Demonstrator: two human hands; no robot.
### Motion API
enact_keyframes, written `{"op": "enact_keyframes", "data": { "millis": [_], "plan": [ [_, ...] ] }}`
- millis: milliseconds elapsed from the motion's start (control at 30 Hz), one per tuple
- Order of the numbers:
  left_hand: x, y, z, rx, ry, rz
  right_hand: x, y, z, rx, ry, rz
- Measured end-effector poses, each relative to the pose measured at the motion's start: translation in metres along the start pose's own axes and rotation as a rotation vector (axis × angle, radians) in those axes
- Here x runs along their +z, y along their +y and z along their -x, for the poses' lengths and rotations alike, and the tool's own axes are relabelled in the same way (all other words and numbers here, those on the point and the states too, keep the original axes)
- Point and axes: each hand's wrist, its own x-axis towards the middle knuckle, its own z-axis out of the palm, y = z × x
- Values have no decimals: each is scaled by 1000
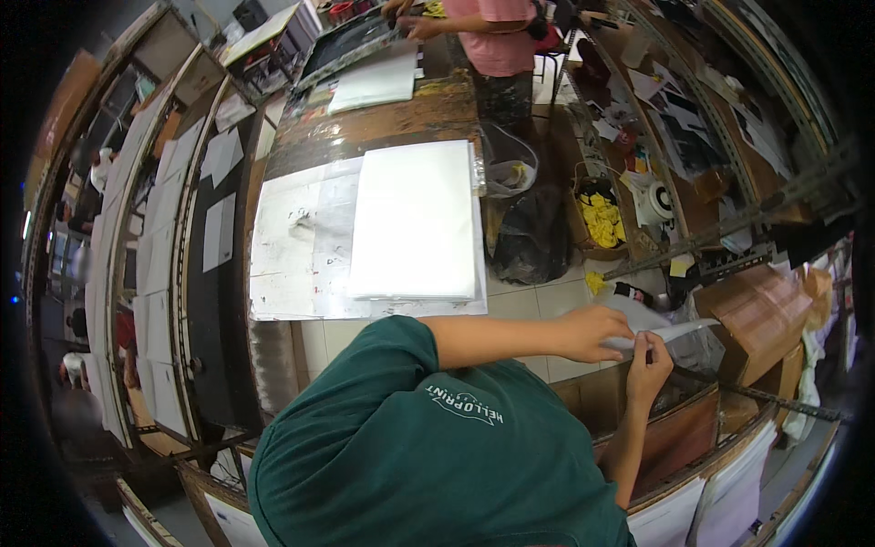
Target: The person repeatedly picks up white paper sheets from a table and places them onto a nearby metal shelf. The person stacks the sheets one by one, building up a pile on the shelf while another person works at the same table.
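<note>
To the right of my body both arms reach across. My left hand point(592, 334) is closed, its fingers curled at the near edge of a thin, pale, translucent plastic sheet point(685, 330). My right hand point(648, 366) pinches the same sheet between thumb and fingertips, just beside the left. The sheet stretches away to the right above a cardboard box, partly smeared by motion. A tall stack of white paper point(415, 219) lies on the worktable behind my left arm, touched by neither hand.
A brown cardboard box point(756, 314) and black bags point(533, 237) stand near my hands. Shelving with papers point(684, 118) runs along the right; racks point(169, 264) hold grey sheets at left. Another person in a pink shirt point(497, 46) works at the table's far end over a framed screen point(351, 46).
</note>
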Motion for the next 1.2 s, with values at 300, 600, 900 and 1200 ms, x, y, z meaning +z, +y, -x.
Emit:
{"op": "enact_keyframes", "data": {
  "millis": [300, 600, 900, 1200],
  "plan": [
    [-185, -121, 219, -607, 696, -189, 36, 75, 34, 175, 286, -74],
    [-264, -219, 448, -1033, 879, -548, 101, 46, 49, 113, 524, 326],
    [-267, -241, 472, -989, 937, -747, 107, 34, 74, 222, 397, 86],
    [-258, -210, 443, -1123, 966, -797, 105, 29, 74, 347, 266, 58]
  ]
}}
